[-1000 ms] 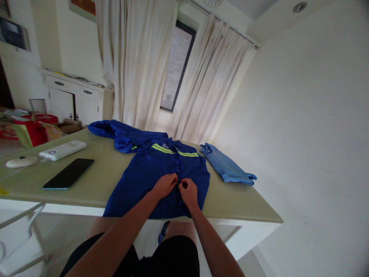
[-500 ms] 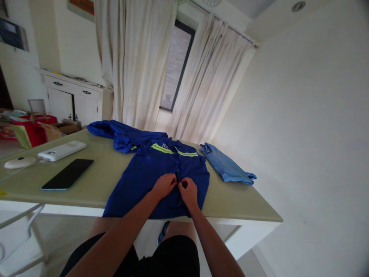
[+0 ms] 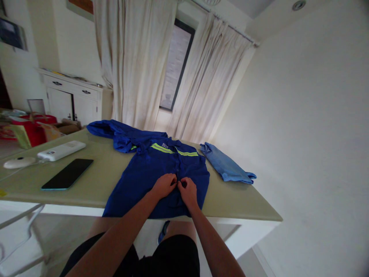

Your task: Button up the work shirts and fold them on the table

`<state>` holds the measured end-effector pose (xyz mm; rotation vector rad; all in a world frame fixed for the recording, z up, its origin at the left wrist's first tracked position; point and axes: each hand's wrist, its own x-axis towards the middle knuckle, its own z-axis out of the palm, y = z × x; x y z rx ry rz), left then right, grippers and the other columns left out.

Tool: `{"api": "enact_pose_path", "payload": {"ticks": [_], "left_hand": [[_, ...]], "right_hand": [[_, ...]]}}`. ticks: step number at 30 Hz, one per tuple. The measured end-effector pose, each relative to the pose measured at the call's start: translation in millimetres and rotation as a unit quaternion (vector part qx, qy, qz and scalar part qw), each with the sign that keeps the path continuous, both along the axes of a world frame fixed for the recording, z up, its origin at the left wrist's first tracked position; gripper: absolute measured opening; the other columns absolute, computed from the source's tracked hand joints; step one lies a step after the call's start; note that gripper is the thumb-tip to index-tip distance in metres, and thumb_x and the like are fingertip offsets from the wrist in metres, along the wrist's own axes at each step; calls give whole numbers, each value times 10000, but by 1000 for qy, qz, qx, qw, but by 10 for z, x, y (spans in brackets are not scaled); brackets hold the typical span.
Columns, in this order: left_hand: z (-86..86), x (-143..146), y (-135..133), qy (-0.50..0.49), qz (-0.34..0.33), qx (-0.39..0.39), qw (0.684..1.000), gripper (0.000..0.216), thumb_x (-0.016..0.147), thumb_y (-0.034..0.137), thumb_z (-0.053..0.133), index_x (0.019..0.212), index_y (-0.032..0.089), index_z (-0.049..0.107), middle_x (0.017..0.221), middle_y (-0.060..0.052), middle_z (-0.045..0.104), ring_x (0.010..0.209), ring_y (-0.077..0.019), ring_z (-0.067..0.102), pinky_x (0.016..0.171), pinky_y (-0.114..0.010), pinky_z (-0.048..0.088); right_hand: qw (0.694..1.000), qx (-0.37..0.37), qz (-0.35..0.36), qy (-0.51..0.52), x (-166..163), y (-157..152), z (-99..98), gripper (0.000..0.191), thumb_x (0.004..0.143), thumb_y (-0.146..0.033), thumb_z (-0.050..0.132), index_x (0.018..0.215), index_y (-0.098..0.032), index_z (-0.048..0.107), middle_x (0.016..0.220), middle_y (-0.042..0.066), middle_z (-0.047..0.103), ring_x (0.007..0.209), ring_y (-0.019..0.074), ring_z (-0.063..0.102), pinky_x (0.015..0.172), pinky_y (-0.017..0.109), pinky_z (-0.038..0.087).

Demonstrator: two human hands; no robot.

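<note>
A dark blue work shirt (image 3: 141, 177) with yellow-green reflective stripes lies flat on the pale green table (image 3: 95, 181), collar away from me. My left hand (image 3: 165, 185) and my right hand (image 3: 188, 191) meet at the shirt's front placket, near its lower half. Both pinch the fabric there with fingers closed, the fingertips almost touching each other. One sleeve of the shirt trails off to the far left.
A folded light blue garment (image 3: 226, 166) lies to the right of the shirt. A black phone (image 3: 67, 174), a white power bank (image 3: 61, 150) and a white round device (image 3: 17, 162) sit at the left. A white cabinet (image 3: 72, 100) and curtains stand behind.
Almost nothing differs. Both hands stay at the shirt's placket with only tiny finger movements.
</note>
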<state>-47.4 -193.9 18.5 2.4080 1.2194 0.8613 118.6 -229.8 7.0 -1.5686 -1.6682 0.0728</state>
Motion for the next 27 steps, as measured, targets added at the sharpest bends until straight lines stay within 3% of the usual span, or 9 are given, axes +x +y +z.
{"api": "enact_pose_path", "payload": {"ticks": [6, 13, 19, 23, 27], "left_hand": [[-30, 5, 19, 0, 0, 3, 1000, 38, 873, 189, 603, 896, 212, 622, 906, -28, 686, 897, -204, 627, 793, -309, 437], [-11, 0, 16, 7, -3, -13, 1000, 28, 883, 197, 615, 906, 212, 624, 928, -30, 678, 926, -208, 628, 832, -313, 459], [7, -19, -28, -13, -65, 49, 997, 322, 875, 94, 578, 1156, 248, 612, 1224, -46, 613, 1177, -202, 572, 1017, -316, 444], [38, -21, -60, 35, -24, 42, 998, 147, 920, 144, 567, 1021, 237, 619, 1106, -44, 606, 1075, -203, 594, 935, -314, 471], [64, -4, -72, 51, 11, 30, 998, 128, 924, 140, 566, 997, 240, 600, 1093, -37, 592, 1027, -194, 598, 881, -302, 472]], "right_hand": [[1000, 0, 20, 16, -5, 3, -6, 141, 874, -259, 557, 865, -208, 689, 868, 38, 690, 810, 199, 640, 778, 311, 457], [1000, -12, 12, 14, -3, 9, -27, 151, 764, -182, 578, 887, -205, 661, 874, 30, 672, 807, 198, 630, 765, 303, 461], [1000, -17, 18, 9, -43, -23, 5, 68, 803, -230, 595, 826, -219, 658, 860, 23, 662, 799, 189, 621, 754, 291, 456], [1000, -22, 17, 3, -42, -43, 67, 97, 837, -295, 628, 789, -224, 674, 845, 23, 672, 766, 181, 616, 736, 288, 449], [995, -77, 12, -58, 16, -79, 193, 56, 798, -289, 693, 801, -232, 693, 841, 20, 692, 769, 184, 621, 693, 277, 419]]}}
